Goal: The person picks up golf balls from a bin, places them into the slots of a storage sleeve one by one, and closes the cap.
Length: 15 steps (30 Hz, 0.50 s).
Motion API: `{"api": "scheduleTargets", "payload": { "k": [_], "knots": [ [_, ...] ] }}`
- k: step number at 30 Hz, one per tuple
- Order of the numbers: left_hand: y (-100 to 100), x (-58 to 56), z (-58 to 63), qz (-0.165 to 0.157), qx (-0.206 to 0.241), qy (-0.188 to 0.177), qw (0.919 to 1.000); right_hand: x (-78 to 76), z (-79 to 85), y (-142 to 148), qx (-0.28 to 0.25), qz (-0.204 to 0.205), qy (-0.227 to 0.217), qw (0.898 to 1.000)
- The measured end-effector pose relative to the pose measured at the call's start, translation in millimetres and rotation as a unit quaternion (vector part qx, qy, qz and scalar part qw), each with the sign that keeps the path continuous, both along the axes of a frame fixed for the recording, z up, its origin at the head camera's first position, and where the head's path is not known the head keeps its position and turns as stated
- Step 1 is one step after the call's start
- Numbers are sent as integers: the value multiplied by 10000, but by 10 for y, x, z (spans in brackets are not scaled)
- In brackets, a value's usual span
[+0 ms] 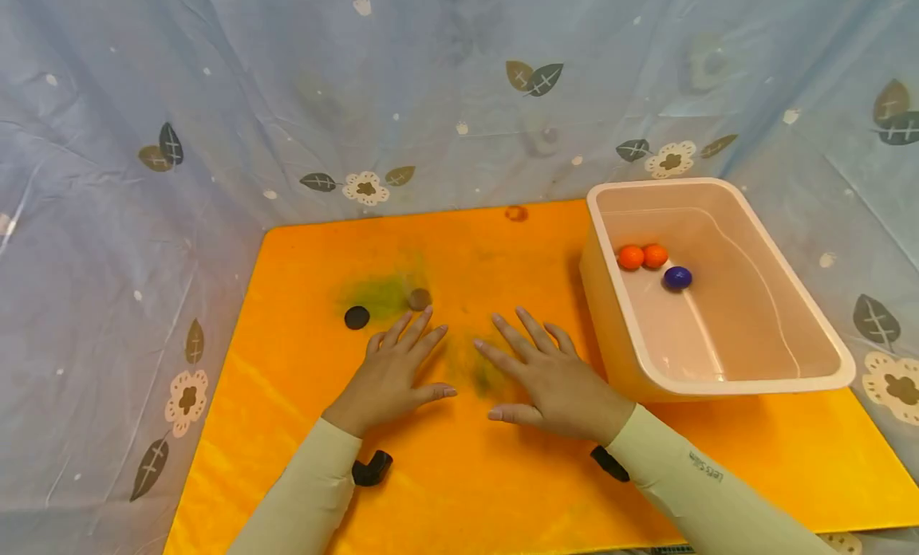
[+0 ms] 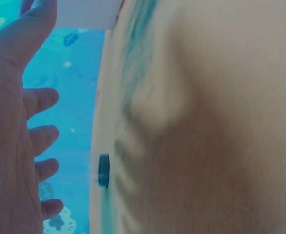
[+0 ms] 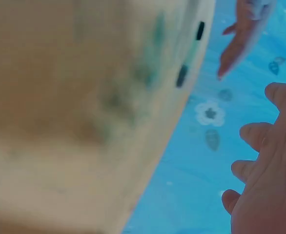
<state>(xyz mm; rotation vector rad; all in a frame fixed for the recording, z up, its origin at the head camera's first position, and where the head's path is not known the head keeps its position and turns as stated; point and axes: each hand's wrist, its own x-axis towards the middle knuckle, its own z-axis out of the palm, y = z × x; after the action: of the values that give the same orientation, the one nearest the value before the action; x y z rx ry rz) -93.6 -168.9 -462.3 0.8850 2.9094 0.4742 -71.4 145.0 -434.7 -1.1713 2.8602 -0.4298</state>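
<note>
My left hand (image 1: 388, 381) is held palm down above the orange tabletop (image 1: 301, 260), fingers spread and holding nothing. Just beyond its fingertips lies a greyish-brown round disc (image 1: 420, 300). A black round disc (image 1: 356, 317) lies a little to the left of that one. Both discs look dark in the right wrist view, the nearer disc (image 3: 182, 76) and the farther disc (image 3: 200, 30). To the right, my right hand (image 1: 556, 381) is also palm down with spread fingers, nothing in it. From the left wrist view, a gap shows between the left hand (image 2: 11, 136) and the table surface.
A pale pink plastic tub (image 1: 625, 332) stands at the right, close to the right hand. Inside are two orange balls (image 1: 631, 257) and a dark blue ball (image 1: 677, 278). Green smudges (image 1: 380, 296) mark the table. A patterned blue-grey curtain (image 1: 445, 76) surrounds the back and sides.
</note>
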Motion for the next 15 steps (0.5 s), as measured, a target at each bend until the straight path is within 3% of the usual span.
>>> {"api": "scheduleTargets", "payload": {
  "k": [5,10,15],
  "knots": [
    [35,6,17,-30,12,-11,10000,75,299,-16,12,215,277,9994],
    [56,13,16,-80,100,22,9999,133,735,25,-70,365,741,9966],
    [38,18,7,-43,99,61,9999,108,1180,167,-168,250,1211,9922]
  ]
}}
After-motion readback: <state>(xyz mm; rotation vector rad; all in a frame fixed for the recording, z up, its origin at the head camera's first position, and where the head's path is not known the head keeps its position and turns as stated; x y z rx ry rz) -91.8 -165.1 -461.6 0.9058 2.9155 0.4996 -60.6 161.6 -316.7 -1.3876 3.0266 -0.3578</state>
